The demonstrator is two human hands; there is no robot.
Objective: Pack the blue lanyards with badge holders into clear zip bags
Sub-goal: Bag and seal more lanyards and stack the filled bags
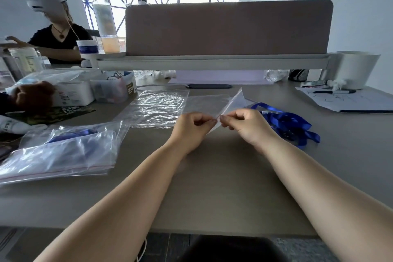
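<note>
2 hands, left hand (191,126) and right hand (247,123), pinch a thin, slippery-looking clear zip bag (212,105) by its near edge over the desk (212,176), beside limp blue lanyards (287,124).

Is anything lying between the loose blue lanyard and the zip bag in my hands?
Nothing visible does. The blue lanyard lies on the table right beside the zip bag, just past the right hand; both it and the left hand pinch the bag's near edge.
</note>
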